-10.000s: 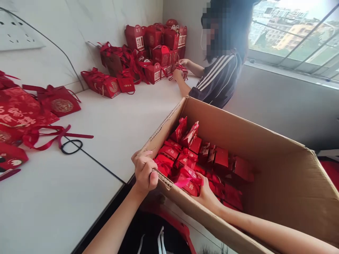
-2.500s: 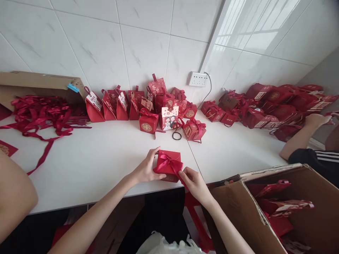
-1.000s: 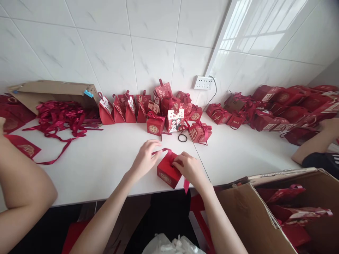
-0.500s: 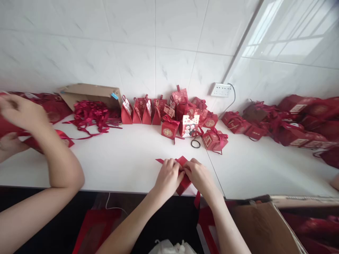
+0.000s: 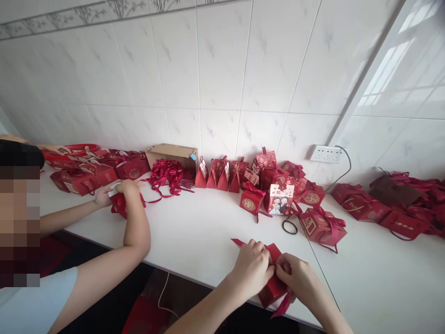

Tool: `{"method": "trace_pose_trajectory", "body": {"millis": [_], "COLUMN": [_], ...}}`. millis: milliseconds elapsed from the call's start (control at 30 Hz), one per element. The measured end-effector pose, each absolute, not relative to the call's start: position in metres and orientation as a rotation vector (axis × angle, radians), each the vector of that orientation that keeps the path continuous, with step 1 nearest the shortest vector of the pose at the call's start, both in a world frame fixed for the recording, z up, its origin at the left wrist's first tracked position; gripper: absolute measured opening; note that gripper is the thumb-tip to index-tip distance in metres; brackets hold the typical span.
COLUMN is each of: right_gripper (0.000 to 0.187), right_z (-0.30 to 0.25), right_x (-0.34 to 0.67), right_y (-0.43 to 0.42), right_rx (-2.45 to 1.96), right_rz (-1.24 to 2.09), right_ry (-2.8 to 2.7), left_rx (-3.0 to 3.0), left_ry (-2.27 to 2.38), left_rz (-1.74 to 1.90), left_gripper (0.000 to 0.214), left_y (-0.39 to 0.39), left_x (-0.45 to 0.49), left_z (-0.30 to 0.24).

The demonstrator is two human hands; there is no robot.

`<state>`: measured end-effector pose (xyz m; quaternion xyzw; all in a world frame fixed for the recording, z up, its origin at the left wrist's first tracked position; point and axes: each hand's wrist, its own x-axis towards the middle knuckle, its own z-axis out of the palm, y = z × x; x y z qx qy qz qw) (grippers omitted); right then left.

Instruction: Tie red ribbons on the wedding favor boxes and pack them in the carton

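A small red gift box [image 5: 270, 294] lies at the front edge of the white table, partly covered by both hands. A dark red ribbon [image 5: 283, 306] runs round it; one tail hangs at the near side and another pokes out beyond my left hand. My left hand [image 5: 253, 268] is closed, its fingers pinching the ribbon over the top of the box. On the other side my right hand [image 5: 296, 277] is also closed, fingertips pinching the ribbon close to the left thumb. The exact crossing of the ribbon is hidden by the fingers.
Finished red boxes [image 5: 252, 200] stand along the wall, with more piled at the right. A cardboard box [image 5: 172, 150] spills loose ribbons [image 5: 167, 175]. A black ring [image 5: 289, 227] lies beyond my hands. At left, a co-worker's hands handle another red box [image 5: 120, 204].
My view has swung left and up, so the scene sits lower and farther right. Both hands stay on the box's ribbon. The co-worker's hands now show, lowered to a box on the table.
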<state>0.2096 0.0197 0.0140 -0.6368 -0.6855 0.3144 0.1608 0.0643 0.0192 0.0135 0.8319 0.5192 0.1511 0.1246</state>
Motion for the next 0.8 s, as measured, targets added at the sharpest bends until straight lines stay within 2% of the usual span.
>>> {"method": "trace_pose_trajectory", "body": {"millis": [200, 467, 800], "right_gripper": [0.018, 0.014, 0.015], "right_z": [0.01, 0.003, 0.015], "right_x": [0.209, 0.214, 0.201], "right_y": [0.016, 0.017, 0.011], "right_rx": [-1.777, -1.826, -1.9], "right_rz": [0.964, 0.954, 0.775], "right_ry": [-1.858, -1.86, -1.856], "left_rx": [2.324, 2.281, 2.137], "left_ry": [1.74, 1.553, 1.335], "left_rz": [0.395, 0.702, 0.801], "left_gripper": [0.018, 0.018, 0.018], "left_y": [0.013, 0.015, 0.025], "left_x": [0.086, 0.079, 0.073], "left_z": [0.009, -0.012, -0.01]}}
